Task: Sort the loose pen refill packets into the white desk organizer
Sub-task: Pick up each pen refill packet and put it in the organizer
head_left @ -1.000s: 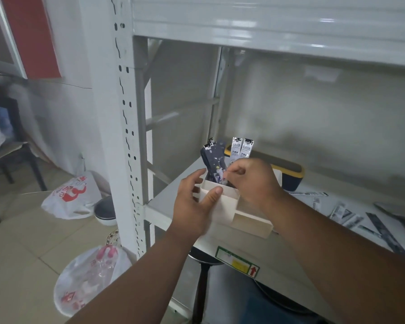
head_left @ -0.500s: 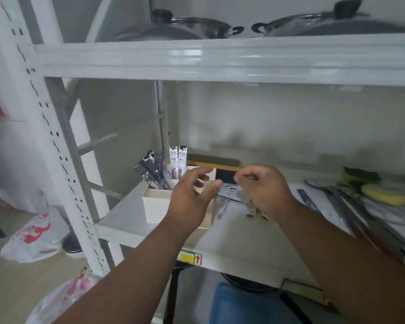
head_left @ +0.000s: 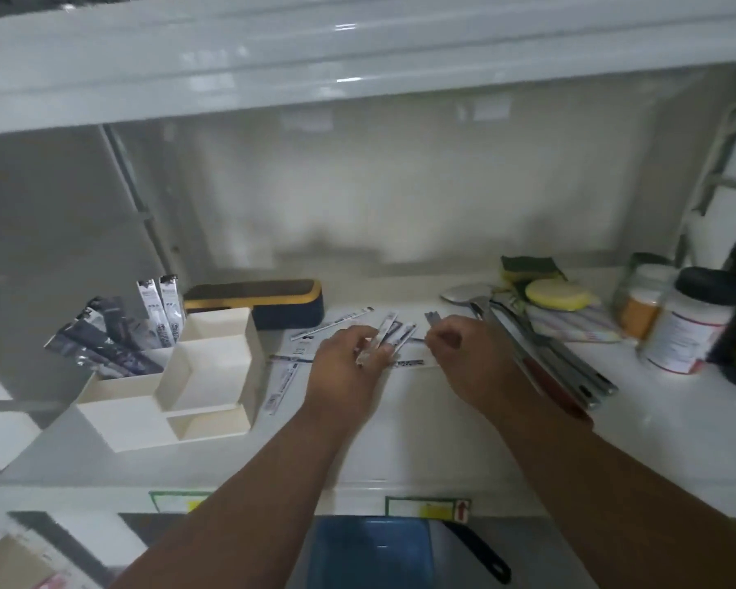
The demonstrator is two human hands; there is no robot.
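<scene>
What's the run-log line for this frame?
phase: gathering | left hand: holds loose refill packets | right hand: curled, contents unclear | white organizer: dark packets in left compartment

Dim, flat indoor light with a greenish-grey cast. Glare streaks the upper shelf beam [head_left: 336,78]; beneath that beam the back wall lies in soft shadow. Everything is slightly smeared by motion blur, and straight lines bow near the frame edges.
</scene>
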